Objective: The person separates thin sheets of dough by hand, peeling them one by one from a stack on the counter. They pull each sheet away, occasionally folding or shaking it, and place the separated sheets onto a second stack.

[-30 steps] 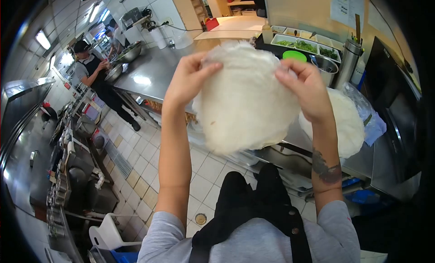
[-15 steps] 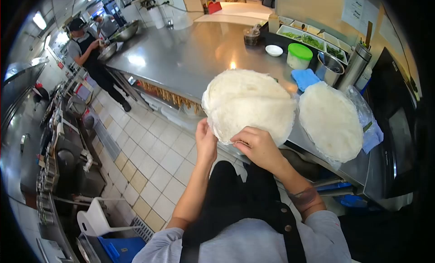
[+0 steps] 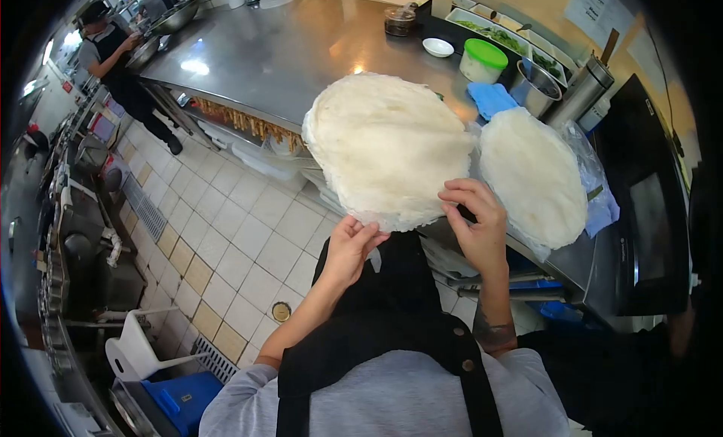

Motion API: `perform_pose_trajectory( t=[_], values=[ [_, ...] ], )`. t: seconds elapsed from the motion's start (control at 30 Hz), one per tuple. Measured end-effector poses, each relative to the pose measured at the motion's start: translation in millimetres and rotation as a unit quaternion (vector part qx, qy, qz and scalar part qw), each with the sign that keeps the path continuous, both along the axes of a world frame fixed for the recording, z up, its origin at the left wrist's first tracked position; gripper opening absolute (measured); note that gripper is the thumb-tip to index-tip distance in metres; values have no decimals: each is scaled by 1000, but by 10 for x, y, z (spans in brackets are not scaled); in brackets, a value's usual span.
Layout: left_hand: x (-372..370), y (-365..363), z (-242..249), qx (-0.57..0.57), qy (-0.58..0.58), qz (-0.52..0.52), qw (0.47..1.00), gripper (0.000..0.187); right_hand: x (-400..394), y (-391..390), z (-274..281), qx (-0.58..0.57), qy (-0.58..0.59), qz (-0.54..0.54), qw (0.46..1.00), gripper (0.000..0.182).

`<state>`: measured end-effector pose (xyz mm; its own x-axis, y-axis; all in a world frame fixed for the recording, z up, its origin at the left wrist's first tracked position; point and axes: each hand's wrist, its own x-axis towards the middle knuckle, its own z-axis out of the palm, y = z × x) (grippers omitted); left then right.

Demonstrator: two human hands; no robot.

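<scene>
A stack of thin, round, whitish dough wrappers (image 3: 388, 151) overhangs the near edge of the metal counter. My left hand (image 3: 354, 245) pinches its lower rim between thumb and fingers. At the lower right rim, my right hand (image 3: 478, 218) has its thumb and bent fingertips closed on the edge of the wrappers. A second pile of round wrappers (image 3: 533, 177) lies just to the right on crumpled clear plastic (image 3: 572, 162).
On the steel counter (image 3: 256, 53) are a blue cloth (image 3: 491, 99), a green-lidded tub (image 3: 483, 60), a small white dish (image 3: 437, 47) and a metal pot (image 3: 535, 89). Trays of greens (image 3: 493, 36) stand behind. Another person (image 3: 113, 53) works at the far left end.
My right hand has moved from the bottom rim out to the right edge of the wrappers. My left hand has shifted along the bottom rim, and the top sheet lies flatter. The view has shifted.
</scene>
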<state>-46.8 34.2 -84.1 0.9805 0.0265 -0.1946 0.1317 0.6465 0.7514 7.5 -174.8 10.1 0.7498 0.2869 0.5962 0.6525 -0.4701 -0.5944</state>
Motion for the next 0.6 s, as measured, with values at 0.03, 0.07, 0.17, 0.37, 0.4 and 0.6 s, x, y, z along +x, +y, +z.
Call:
perform_pose_trajectory(
  t=[0.03, 0.07, 0.17, 0.37, 0.4, 0.6],
  values=[
    [1, 0, -15, 3, -3, 5, 1000, 30, 3, -31, -12, -13, 13, -5, 1000, 18],
    [-2, 2, -28, 7, -6, 11, 1000, 30, 5, -52, -37, -25, 25, -8, 999, 20],
    [-11, 19, -45, -2, -33, 25, 999, 29, -1, -26, -23, -102, 0, -10, 995, 25],
    [-66, 14, 263, -90, -64, 22, 994, 29, -1, 84, -37, -119, -22, 36, 992, 32],
    [-65, 27, 256, -73, -70, 26, 995, 29, -4, 100, -44, -118, -32, 41, 992, 32],
    [-57, 1, 289, 6, -88, 58, 994, 31, -92, 258, -64, -92, -55, 36, 994, 30]
  ],
)
